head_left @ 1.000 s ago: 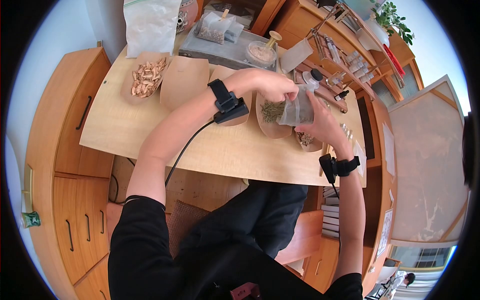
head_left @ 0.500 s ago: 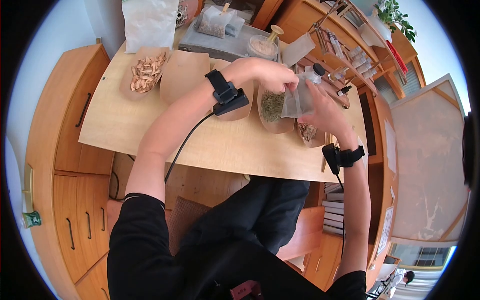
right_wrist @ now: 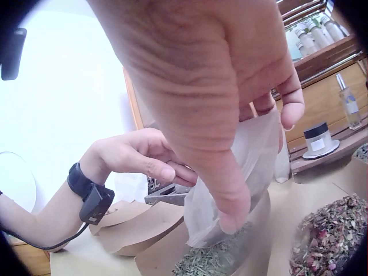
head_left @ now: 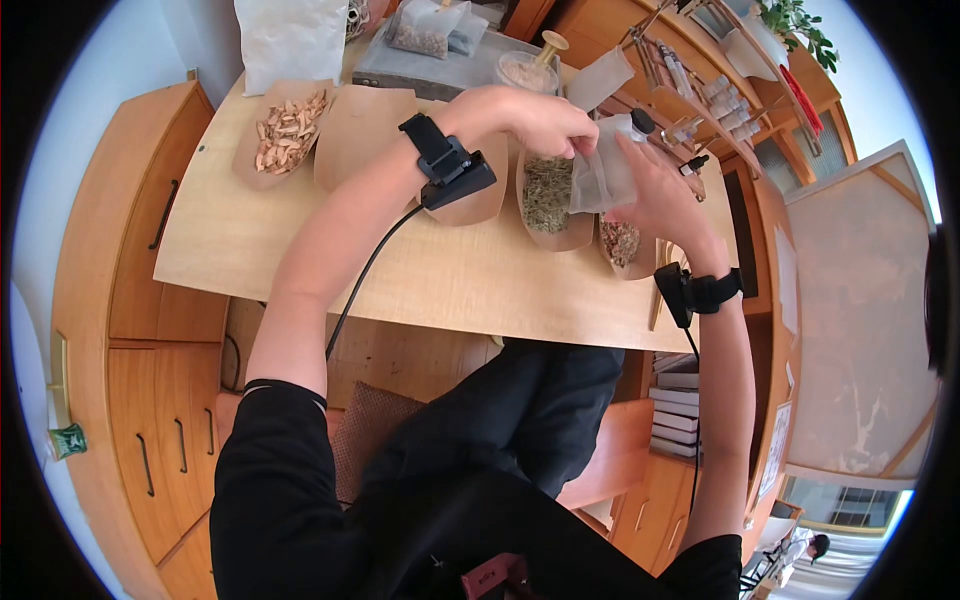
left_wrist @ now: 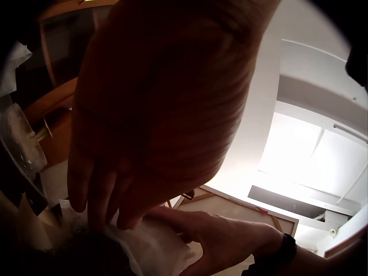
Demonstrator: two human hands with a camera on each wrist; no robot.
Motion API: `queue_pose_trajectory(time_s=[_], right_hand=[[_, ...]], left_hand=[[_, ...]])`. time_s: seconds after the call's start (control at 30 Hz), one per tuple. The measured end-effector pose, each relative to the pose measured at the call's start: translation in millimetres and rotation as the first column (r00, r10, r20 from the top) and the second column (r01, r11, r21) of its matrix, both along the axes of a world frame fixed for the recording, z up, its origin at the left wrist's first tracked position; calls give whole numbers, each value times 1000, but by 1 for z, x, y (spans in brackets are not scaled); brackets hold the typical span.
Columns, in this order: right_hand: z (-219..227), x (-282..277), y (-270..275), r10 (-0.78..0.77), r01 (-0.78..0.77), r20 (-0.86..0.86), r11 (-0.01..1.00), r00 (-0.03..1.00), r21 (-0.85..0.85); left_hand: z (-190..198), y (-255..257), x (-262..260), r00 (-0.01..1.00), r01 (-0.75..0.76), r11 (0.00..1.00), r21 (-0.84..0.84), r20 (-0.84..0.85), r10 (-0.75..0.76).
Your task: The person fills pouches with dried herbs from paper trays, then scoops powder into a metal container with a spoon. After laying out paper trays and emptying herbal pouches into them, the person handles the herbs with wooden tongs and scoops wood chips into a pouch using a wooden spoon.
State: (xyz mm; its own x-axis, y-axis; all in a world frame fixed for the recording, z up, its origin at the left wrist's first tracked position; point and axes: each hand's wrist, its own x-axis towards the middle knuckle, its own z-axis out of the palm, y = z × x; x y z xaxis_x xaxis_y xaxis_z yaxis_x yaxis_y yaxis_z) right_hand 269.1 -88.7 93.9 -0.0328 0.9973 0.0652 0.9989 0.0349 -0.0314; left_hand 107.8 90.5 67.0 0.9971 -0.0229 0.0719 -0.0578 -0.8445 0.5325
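A translucent white bag (head_left: 604,178) is held over a paper tray of dried green herb (head_left: 548,203). My right hand (head_left: 662,192) grips the bag from the right, its thumb across the near side and fingers behind, as the right wrist view shows. From the left, my left hand (head_left: 548,122) pinches the bag's edge with curled fingers, its fingertips partly hidden in the head view. The bag's lower edge hangs close over the herb. Just right of it, below my right hand, is a tray of reddish mixed dried petals (right_wrist: 330,238).
Pale dried slices (head_left: 290,135) fill a paper tray at the left, beside bare paper trays (head_left: 358,125). Behind them stand a large white bag (head_left: 290,45), a grey box (head_left: 385,68) and a clear bowl (head_left: 525,70). A wooden rack (head_left: 690,75) with small bottles rises at the back right.
The head view has shifted, so the table sits higher in it. Both hands and the bag have moved slightly right and away, and more of the green herb shows.
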Motion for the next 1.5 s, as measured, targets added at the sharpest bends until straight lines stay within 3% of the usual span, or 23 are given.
queue_pose_trajectory(time_s=[0.6,0.67,0.8,0.9,0.97,1.5], right_hand=[[12,-3,0,-34,35,31,999,999,-24],[11,0,0,39,-40,30,999,999,28],[14,-2,0,41,-42,29,998,999,48],[16,-3,1,-32,31,-32,999,999,-39],[14,-2,0,39,-41,39,997,998,57],[27,-3,1,61,-60,-12,995,998,76]], left_hand=[[-1,-1,1,998,-29,1000,-4,-62,28],[-2,1,2,997,-34,999,-10,-66,33],[-1,4,1,997,-29,998,-48,-79,25],[3,1,-1,995,-33,999,-33,-94,29],[3,0,-1,994,-35,999,1,-100,35],[-3,2,3,996,-30,995,-91,-85,22]])
